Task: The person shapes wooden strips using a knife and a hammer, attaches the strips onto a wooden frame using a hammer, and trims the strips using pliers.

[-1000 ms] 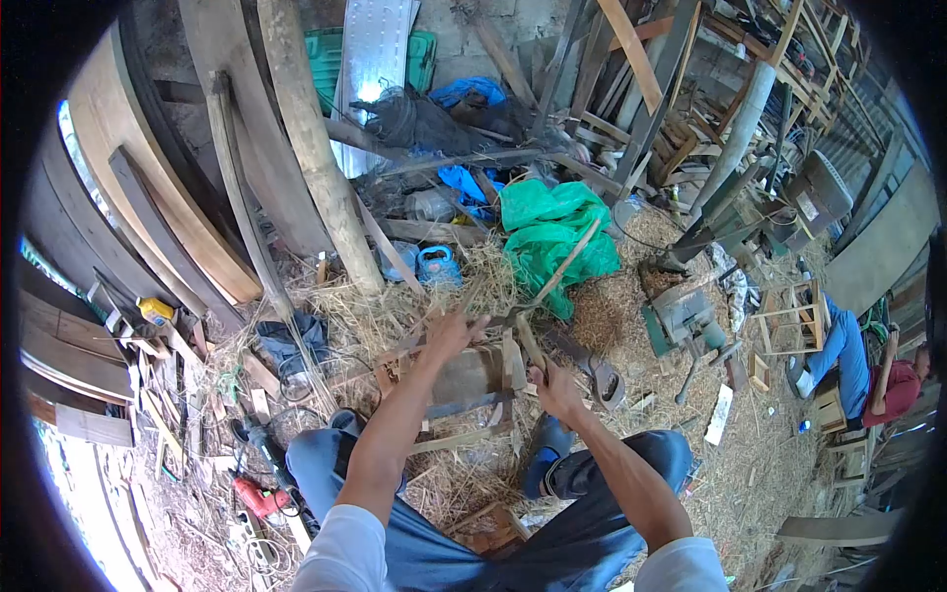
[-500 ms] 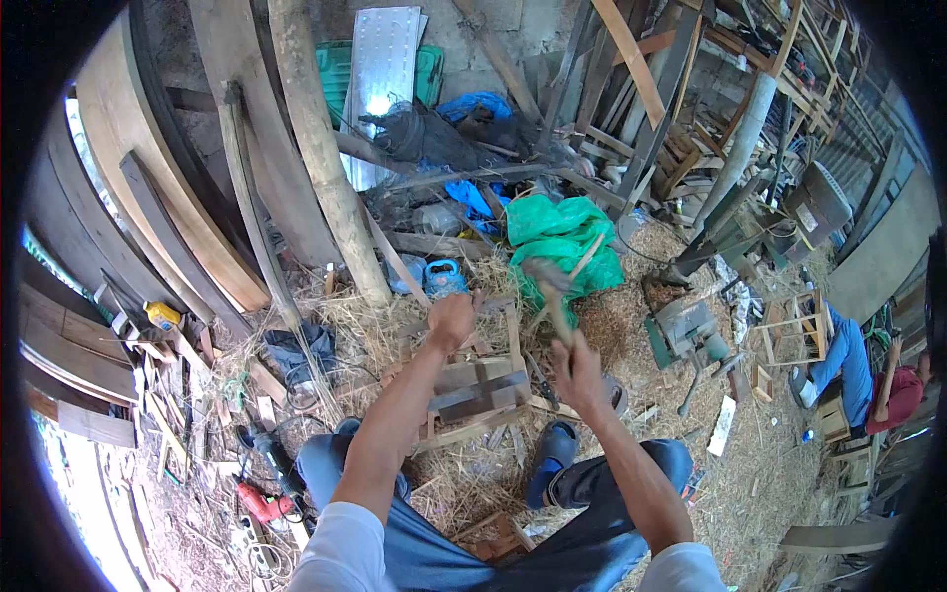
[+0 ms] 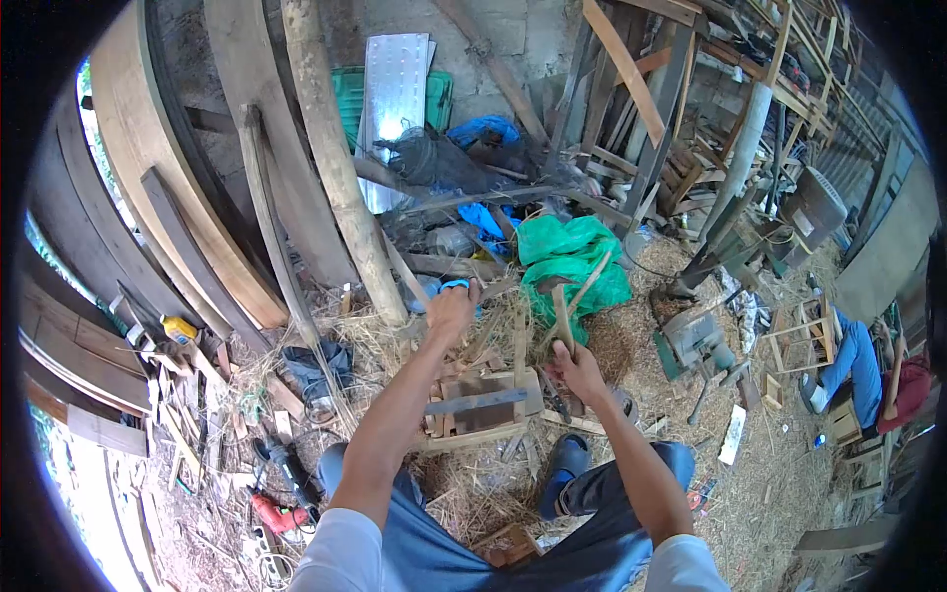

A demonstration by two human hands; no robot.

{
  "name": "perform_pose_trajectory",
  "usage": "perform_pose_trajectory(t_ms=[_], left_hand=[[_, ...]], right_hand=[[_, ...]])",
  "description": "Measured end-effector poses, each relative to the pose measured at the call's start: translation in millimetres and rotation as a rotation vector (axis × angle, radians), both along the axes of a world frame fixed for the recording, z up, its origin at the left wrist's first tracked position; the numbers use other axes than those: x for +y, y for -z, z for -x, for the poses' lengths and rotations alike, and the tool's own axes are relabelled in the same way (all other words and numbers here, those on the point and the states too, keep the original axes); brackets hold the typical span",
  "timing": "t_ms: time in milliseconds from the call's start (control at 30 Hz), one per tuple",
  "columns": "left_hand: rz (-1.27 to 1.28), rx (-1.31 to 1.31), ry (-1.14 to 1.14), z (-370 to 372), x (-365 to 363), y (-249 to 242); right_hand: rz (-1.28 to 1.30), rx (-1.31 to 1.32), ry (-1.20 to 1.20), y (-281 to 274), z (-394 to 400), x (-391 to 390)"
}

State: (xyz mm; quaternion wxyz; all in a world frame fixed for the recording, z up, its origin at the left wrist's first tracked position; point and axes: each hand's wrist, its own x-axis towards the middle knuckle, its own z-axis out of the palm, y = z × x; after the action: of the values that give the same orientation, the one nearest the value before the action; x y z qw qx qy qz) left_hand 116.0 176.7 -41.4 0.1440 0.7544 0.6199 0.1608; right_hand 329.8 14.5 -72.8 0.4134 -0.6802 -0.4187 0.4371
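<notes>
My right hand (image 3: 580,373) is wrapped round the wooden handle of a hammer (image 3: 563,318), whose head points up and away from me. My left hand (image 3: 452,312) is closed at the far side of a small wooden frame (image 3: 473,434), by a short wood piece (image 3: 500,287) that sticks out to its right. What lies inside its fingers is mostly hidden. The frame rests on the straw-covered ground between my feet, with a grey slat (image 3: 477,401) across it. The hammer is held above and to the right of the frame, apart from it.
A green plastic sheet (image 3: 572,259) lies ahead. Long planks (image 3: 163,178) and a pole (image 3: 335,168) lean at left. A red power tool (image 3: 277,514) and a grinder (image 3: 292,468) lie at lower left. A metal machine (image 3: 695,340) stands at right, near another person (image 3: 856,367).
The view has shifted slightly, so the surroundings sit lower and further right. The hammer's head has moved a little and its handle stands more upright. My left hand stays at the frame.
</notes>
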Motion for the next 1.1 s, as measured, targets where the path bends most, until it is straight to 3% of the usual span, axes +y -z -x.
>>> perform_pose_trajectory(t_ms=[67,133,200,233,333,400,467,533,567,633,700,767,867,900,1100], left_hand=[[0.013,-0.035,0.01,-8.8,-0.7,0.0],[0.027,-0.068,0.02,-20.1,-5.8,-6.6],[0.01,-0.12,-0.003,-29.9,-7.0,-12.5],[0.014,-0.121,-0.006,-29.8,-5.8,-14.3],[-0.035,-0.302,-0.002,-23.2,10.7,-10.6],[-0.139,-0.523,0.023,-18.1,31.1,0.5],[-0.016,-0.569,-0.098,-26.7,26.8,-10.8],[-0.615,-0.282,-0.25,-45.0,13.1,-10.9],[-0.816,-0.364,-0.18,-55.1,-2.8,-20.8],[-0.711,-0.486,0.312,-72.8,-39.2,-23.1],[-0.124,-0.562,0.668,-96.3,-90.4,-22.8],[0.004,-0.538,0.658,-116.5,-105.1,27.6],[0.2,-0.601,0.549,-121.1,-119.2,24.1],[-0.047,-0.572,0.467,-125.2,-124.7,23.9],[-0.105,-0.522,0.355,-136.3,-134.4,9.3]], right_hand=[[-0.131,0.177,-0.048,-0.2,4.1,2.2],[-0.05,0.03,-0.097,-3.7,5.1,-1.1],[-0.037,0.531,-0.063,-7.3,17.5,2.1],[0.029,0.628,-0.044,-17.1,17.8,0.0],[-0.121,0.632,0.021,-16.9,4.4,6.4],[-0.178,0.499,0.014,-30.2,-11.7,11.5],[-0.164,0.692,0.063,-61.2,-18.4,15.5],[-0.135,0.65,0.008,-72.8,-29.5,21.8],[-0.109,0.63,-0.05,-78.9,-34.0,22.6],[-0.079,0.566,-0.105,-86.3,-41.2,27.1],[-0.119,0.574,-0.081,-82.7,-47.4,32.4],[-0.144,0.636,-0.017,-81.8,-52.0,32.6],[-0.212,0.569,0.136,-86.0,-62.3,32.3],[-0.229,0.547,0.224,-82.3,-65.1,34.7],[-0.437,0.485,0.401,-76.7,-78.0,50.5]])
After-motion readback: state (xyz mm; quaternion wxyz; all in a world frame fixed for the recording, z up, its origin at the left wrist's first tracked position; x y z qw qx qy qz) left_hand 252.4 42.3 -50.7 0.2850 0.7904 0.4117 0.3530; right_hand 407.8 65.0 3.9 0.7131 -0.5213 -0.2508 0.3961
